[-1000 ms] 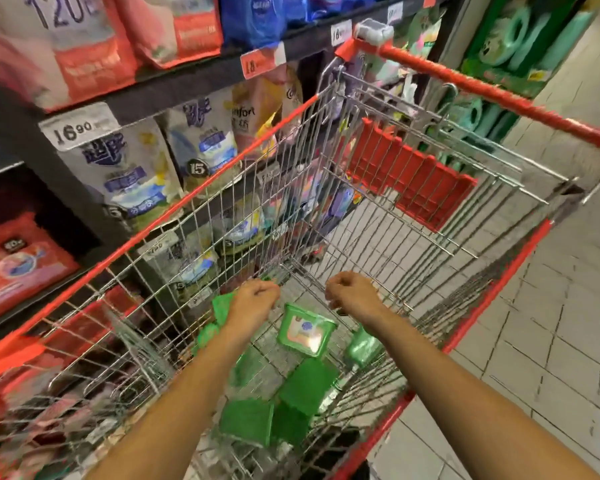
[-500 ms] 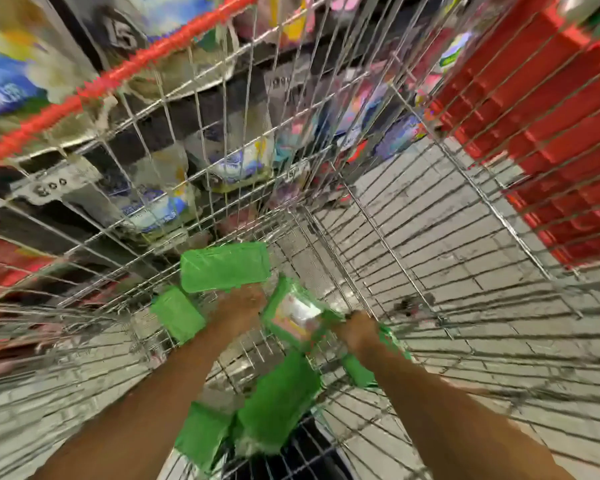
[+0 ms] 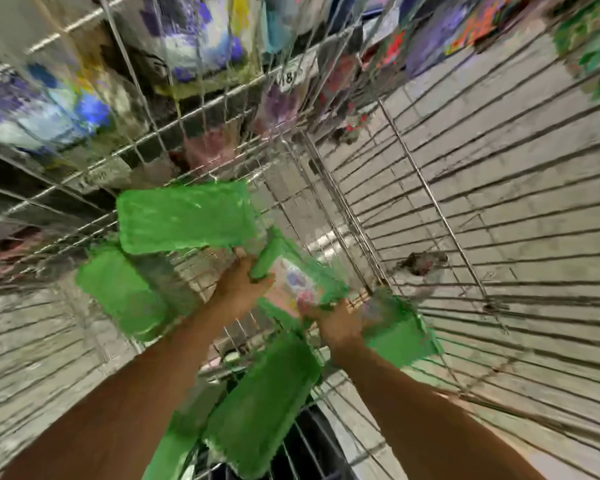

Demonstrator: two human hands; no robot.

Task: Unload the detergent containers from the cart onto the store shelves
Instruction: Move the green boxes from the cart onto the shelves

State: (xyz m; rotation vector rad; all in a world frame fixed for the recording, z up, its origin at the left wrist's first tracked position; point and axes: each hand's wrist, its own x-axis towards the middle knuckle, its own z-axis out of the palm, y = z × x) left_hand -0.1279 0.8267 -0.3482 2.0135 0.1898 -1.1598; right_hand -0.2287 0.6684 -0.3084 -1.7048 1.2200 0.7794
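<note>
Both my arms reach down into the wire cart (image 3: pixel 430 216). Several green detergent containers lie on its floor. One with a pale printed label (image 3: pixel 297 280) sits between my hands. My left hand (image 3: pixel 239 284) grips its left edge. My right hand (image 3: pixel 336 325) holds its lower right corner, beside another green container (image 3: pixel 400 336). Further green containers lie at the upper left (image 3: pixel 184 216), the left (image 3: pixel 122 292) and near my forearms (image 3: pixel 260 403). The picture is blurred, so the fingers are hard to make out.
Through the cart's left wire wall I see store shelves with blue, white and yellow pouches (image 3: pixel 187 39) and a price tag (image 3: pixel 288 77). Grey tiled floor (image 3: pixel 499 168) shows through the cart's bottom and right side.
The view has dropped from above the cart down into its basket. Both hands went from hovering over the containers to taking hold of the labelled one.
</note>
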